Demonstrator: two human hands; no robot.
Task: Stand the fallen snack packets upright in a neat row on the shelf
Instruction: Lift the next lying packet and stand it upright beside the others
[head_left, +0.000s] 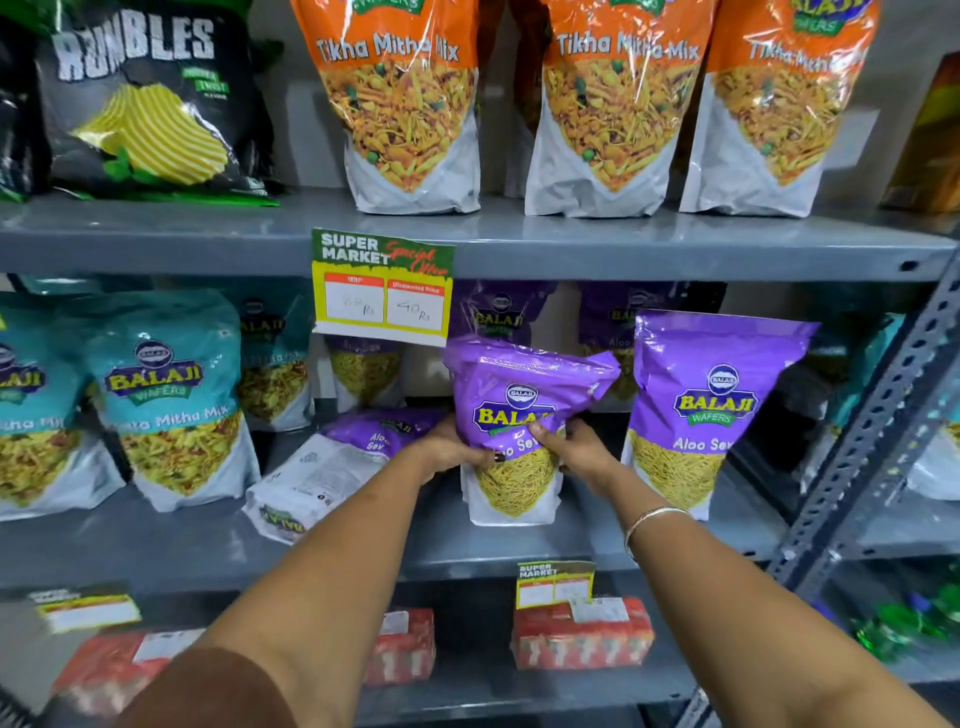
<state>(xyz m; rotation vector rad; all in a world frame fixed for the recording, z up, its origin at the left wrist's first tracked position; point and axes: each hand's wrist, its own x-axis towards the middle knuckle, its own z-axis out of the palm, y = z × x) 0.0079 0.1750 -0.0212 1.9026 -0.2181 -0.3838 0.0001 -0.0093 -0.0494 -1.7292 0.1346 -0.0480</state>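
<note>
Both hands' fingers (488, 457) gripping purple "Balaji Aloo Sev" packet (519, 410), "Super Market Special Offer" tag (382, 286) above

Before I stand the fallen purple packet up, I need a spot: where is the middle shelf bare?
Bare shelf front runs below the fallen packet. Crowded: the held packet nearly meets the upright packet.

Both bare forearms reach forward and upward from the bottom edge, converging toward the centre; the left hand (448, 448) curls palm-inward, its dark-nailed thumb pressed forward and the fingers wrapped out of sight behind what it grips; the right hand (582, 451) mirrors it just beside, thumb up in front, fingers bent and closed; a thin silver metal bangle (650, 521) circles the right wrist.
</note>
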